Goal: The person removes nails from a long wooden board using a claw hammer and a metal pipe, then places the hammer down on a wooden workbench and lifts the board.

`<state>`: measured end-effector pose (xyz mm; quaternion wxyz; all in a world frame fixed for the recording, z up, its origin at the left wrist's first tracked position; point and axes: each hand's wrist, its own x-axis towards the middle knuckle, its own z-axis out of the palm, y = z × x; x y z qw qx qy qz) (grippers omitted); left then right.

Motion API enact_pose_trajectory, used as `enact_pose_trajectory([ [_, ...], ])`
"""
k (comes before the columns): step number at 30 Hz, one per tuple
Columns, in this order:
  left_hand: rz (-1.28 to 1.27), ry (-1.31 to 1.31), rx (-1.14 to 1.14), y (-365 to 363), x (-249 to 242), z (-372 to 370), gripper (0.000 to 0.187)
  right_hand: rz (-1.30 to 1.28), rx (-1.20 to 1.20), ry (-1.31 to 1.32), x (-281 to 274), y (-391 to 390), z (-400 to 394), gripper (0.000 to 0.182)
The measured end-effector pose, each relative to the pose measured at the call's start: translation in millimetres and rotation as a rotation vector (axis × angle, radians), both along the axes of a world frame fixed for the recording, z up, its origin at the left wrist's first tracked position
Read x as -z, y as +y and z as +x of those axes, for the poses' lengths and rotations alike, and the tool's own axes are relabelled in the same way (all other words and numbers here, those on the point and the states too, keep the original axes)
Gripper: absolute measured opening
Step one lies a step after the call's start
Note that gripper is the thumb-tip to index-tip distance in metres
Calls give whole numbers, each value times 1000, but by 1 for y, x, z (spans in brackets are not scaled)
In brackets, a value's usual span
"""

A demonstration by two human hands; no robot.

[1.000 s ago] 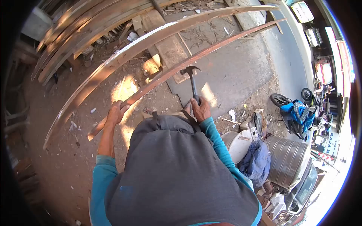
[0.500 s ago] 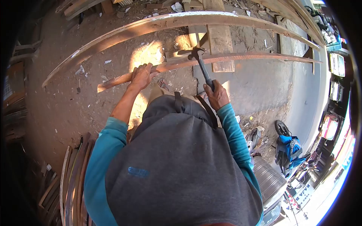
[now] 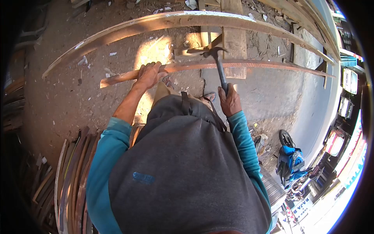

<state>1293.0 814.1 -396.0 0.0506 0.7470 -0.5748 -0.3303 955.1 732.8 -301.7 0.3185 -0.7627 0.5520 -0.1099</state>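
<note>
A long, narrow wooden plank (image 3: 187, 66) stretches across in front of me, its near end to the left. My left hand (image 3: 149, 75) is wrapped over it close to that end. My right hand (image 3: 230, 100) grips the handle of a claw hammer (image 3: 220, 70), whose dark head overlaps the plank in this view. Beyond lies a second, wider plank (image 3: 156, 24) with a pale strip along its upper edge. A flat board (image 3: 234, 43) runs crosswise under both planks.
Several wooden strips (image 3: 74, 175) are stacked at lower left. To the right are a blue motorbike (image 3: 292, 160) and a ribbed metal drum (image 3: 272, 187). More timber (image 3: 307, 23) lies at upper right. Wood scraps and paper bits litter the dirt floor (image 3: 70, 109).
The hammer and my right hand have shifted slightly right, with the hammer head a little higher relative to the plank. My left hand keeps its hold. The camera view has turned slightly.
</note>
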Motion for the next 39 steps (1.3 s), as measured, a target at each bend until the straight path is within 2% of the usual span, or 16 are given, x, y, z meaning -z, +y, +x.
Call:
enact_pose_trajectory([
  [1,80,31,-5,0,1,1,47,86,-144,97,27,4,-17,38],
  [4,-16,-46,2,-7,0,4,49,39,-144,0,-16,-1,6,40],
  [7,-16,-35,8,5,0,2,49,128,125,-143,-69,-15,33,35],
  [9,-43,-62,26,8,4,-2,50,-46,214,-232,-67,-29,30,36],
  [12,-14,-44,11,8,0,-2,49,-34,331,-417,-68,-41,33,28],
  [15,-50,-37,28,10,6,-1,49,-206,148,-137,-44,-27,27,32],
  [19,69,-9,-3,10,8,-3,48,176,-144,117,16,0,4,31],
  [25,54,41,-15,14,5,-3,55,176,-40,-62,-2,-2,16,50],
  [27,-203,-35,-18,28,25,-5,51,243,21,-70,-9,-7,17,45],
  [28,-179,-57,-56,35,18,-6,51,269,35,-83,-17,-10,19,44],
  [30,-595,-35,-14,35,-2,-5,46,299,78,-111,-27,-15,19,42],
  [31,-593,-43,-20,42,-12,-4,46,309,106,-122,-30,-16,16,41],
  [33,-667,40,-261,66,-31,-5,41,287,110,-129,-27,-11,6,41],
  [35,-734,-149,-446,93,-32,18,36,308,170,-120,-30,-5,6,40],
  [37,-555,-396,-557,116,-35,55,55,362,198,-205,-29,2,8,40],
  [39,-177,-368,-583,136,-39,88,74,367,199,-150,-36,8,20,37],
])
